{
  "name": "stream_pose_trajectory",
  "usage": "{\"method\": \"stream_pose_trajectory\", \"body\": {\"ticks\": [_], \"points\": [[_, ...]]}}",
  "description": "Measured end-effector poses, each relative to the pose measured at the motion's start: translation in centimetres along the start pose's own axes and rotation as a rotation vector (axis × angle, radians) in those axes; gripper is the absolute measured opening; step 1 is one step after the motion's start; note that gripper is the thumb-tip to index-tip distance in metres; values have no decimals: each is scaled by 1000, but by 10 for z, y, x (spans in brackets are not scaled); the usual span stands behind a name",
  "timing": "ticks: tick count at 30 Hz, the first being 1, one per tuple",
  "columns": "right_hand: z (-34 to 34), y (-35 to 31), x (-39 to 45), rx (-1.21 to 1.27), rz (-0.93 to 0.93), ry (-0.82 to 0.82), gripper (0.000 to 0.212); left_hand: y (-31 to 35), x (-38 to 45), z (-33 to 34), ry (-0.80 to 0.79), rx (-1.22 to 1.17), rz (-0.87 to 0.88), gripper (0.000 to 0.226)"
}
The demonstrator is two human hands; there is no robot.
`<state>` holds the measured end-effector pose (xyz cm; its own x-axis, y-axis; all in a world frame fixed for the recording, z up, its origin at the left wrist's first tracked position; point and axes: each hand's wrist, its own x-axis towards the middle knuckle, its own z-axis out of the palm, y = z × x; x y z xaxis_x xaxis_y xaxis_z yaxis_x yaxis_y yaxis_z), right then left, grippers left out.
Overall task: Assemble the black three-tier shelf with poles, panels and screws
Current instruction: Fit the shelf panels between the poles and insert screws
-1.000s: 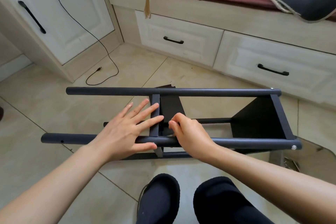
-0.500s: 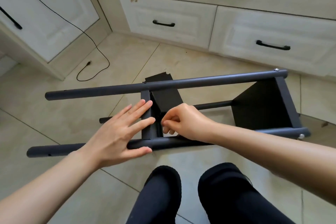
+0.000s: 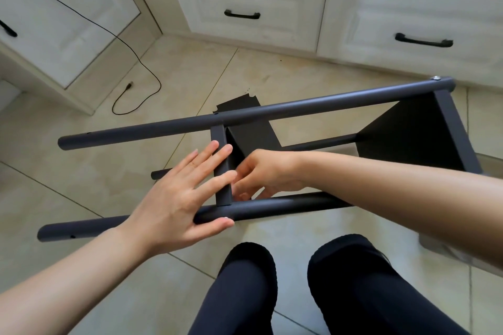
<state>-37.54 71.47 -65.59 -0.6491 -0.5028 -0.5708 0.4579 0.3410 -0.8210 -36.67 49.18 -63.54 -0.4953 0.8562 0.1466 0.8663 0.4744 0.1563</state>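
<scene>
The black shelf frame lies on its side on the tiled floor. Its far pole (image 3: 299, 106) and near pole (image 3: 285, 205) run left to right, and a lower pole (image 3: 321, 144) shows between them. A middle panel (image 3: 253, 133) and an end panel (image 3: 408, 133) join them. My left hand (image 3: 179, 198) lies flat, fingers straight on the middle panel's rim, thumb on the near pole. My right hand (image 3: 269, 171) is curled against the panel's inner side by the near pole. Its fingertips are blurred, so what they hold is hidden.
A silver screw head (image 3: 247, 78) sits at the far pole's right end. White drawers with black handles (image 3: 242, 14) stand behind, and a cupboard door at the left. A black cable (image 3: 130, 87) lies on the floor at the left. My knees (image 3: 245, 280) are just below the frame.
My right hand has slid down behind the middle panel toward the near pole. The frame's right end now sits higher in the view. My left hand stays flat on the panel rim.
</scene>
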Motion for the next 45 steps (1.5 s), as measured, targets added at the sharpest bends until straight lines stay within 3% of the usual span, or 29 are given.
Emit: {"method": "stream_pose_trajectory", "body": {"ticks": [8, 19, 45], "points": [[-5, 4, 9, 261, 28, -146, 15, -2, 0, 2, 15, -21, 14, 67], [-6, 8, 12, 272, 94, -279, 10, -3, -1, 2, 18, -37, 10, 66], [1, 6, 13, 238, 210, -257, 17, -3, 0, 0, 5, -37, -1, 67]]}}
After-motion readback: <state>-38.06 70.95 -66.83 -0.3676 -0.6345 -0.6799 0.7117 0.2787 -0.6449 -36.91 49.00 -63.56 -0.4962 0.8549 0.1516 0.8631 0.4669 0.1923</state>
